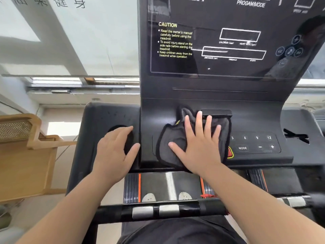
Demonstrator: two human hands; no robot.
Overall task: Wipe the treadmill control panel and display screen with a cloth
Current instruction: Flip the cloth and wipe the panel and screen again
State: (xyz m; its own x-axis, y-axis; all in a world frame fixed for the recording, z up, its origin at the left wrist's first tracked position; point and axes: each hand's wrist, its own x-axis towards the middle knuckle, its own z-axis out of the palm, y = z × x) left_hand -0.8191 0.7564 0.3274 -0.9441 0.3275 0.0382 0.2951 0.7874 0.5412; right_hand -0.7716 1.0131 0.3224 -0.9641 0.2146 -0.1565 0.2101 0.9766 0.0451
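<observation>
1. The right hand (198, 147) lies flat on the dark cloth (168, 136) at the centre of the frame, fingers straight and spread, pressing it onto the control panel (251, 142); the cloth covers the panel's left part and reaches the red and yellow stop button (230, 153)
2. A sweep to the right could press that button or the MODE key (242, 148) just beyond it, which might change a setting if the machine is powered
3. Only palm pressure holds the cloth, so its bunched upper edge could snag under the small ledge (216, 112) and slip out from beneath the hand
4. The left hand (116, 155), fingers straight and loosely spread, rests over a round recess (116, 128) left of centre; weight leaned there could let it slide in
5. The glossy display screen (228, 67) at upper right looks easy to streak with a gritty cloth
</observation>
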